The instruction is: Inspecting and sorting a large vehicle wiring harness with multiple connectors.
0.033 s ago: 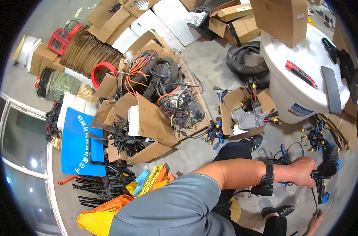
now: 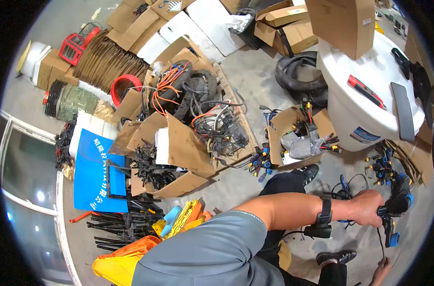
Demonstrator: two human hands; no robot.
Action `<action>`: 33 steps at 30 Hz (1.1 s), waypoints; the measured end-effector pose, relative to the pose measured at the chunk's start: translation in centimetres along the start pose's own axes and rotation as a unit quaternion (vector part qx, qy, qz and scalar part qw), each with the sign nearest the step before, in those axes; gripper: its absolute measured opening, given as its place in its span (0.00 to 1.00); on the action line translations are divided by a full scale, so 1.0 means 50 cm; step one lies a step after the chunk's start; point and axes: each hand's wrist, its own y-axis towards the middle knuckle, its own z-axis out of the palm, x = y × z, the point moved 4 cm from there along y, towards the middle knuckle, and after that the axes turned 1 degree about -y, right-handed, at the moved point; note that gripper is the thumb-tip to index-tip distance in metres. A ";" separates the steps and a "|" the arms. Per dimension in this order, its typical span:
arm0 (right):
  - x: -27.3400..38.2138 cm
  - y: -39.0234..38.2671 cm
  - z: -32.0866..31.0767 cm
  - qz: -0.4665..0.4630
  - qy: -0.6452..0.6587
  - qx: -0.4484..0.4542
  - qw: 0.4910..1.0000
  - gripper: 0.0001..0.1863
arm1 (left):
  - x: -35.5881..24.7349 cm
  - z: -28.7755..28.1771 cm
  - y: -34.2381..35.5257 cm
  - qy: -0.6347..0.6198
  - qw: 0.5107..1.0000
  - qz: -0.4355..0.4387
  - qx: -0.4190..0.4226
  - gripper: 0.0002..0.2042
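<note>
My left hand [image 2: 367, 208], at the end of an arm with a black strap, grips a black connector assembly [image 2: 395, 205] with blue-tipped parts on the lower right. A thin black cable [image 2: 380, 240] hangs from it down to my right hand [image 2: 381, 269] at the bottom edge, which is closed on that cable and only partly visible. Loose black cables [image 2: 344, 193] lie on the floor behind my left hand. A cluster of connectors with yellow and blue tips [image 2: 380, 167] sits just above the assembly.
Cardboard boxes of wiring [image 2: 331, 126] and black parts [image 2: 150, 162] stand ahead. A white tub [image 2: 341, 109] is upper right, beside black tubes [image 2: 298, 86]. A blue sign [image 2: 90, 167], yellow and orange plastic pieces [image 2: 107, 267] and black rods [image 2: 112, 229] are left. My two shoes [image 2: 336, 256] are on the floor.
</note>
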 end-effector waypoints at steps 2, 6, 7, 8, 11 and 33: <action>0.190 -0.101 -0.015 0.014 -0.068 -0.036 0.997 0.22 | 0.019 -0.028 -0.010 0.012 1.000 -0.001 -0.028 0.15; 0.150 -0.100 -0.014 0.038 0.010 0.045 0.998 0.23 | -0.009 -0.012 0.005 0.008 0.999 0.032 -0.030 0.14; 0.080 -0.012 0.048 0.010 0.140 0.119 0.983 0.28 | -0.005 -0.028 0.000 0.041 0.998 0.019 -0.033 0.14; 0.181 -0.034 0.088 -0.041 0.076 0.075 0.993 0.34 | 0.005 -0.028 0.001 0.075 0.997 0.008 -0.024 0.14; 0.433 -0.111 0.110 -0.087 0.058 0.157 0.982 0.36 | -0.001 -0.007 0.005 0.067 0.996 0.048 -0.033 0.13; 0.562 -0.132 0.134 -0.115 0.510 0.147 0.840 0.10 | 0.002 -0.005 0.015 0.040 0.998 -0.011 -0.049 0.17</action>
